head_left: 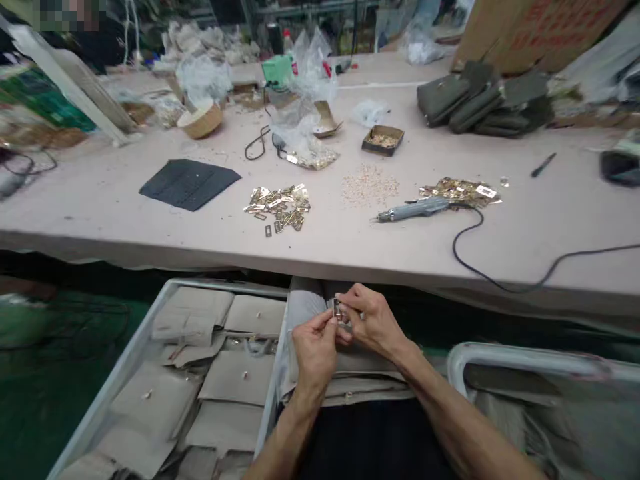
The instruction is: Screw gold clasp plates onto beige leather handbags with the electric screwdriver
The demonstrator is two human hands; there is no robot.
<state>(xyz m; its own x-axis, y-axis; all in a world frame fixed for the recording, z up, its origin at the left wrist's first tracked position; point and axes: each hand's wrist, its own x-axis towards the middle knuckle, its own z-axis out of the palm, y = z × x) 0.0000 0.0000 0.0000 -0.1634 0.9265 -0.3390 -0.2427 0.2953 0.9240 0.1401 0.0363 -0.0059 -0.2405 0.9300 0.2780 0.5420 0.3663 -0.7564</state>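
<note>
Over my lap, both hands meet around a small metal buckle plate (337, 309) with a dark slot. My left hand (316, 350) pinches it from the left, and my right hand (371, 320) has its fingers closed on the right side. Beneath them a beige bag (367, 383) with a zipper lies across my legs; part of it is hidden by my hands and arms. Whether the plate is fixed to the bag I cannot tell. On the table ahead lies a pile of similar gold rectangular plates (280, 205).
A grey electric screwdriver (413, 209) with a black cord rests by more gold fittings (457, 190) and scattered tiny screws (370, 185). At my left stands a white bin (167, 293) of beige bags; at my right, another bin (530, 353). Dark bags (483, 100) are stacked behind.
</note>
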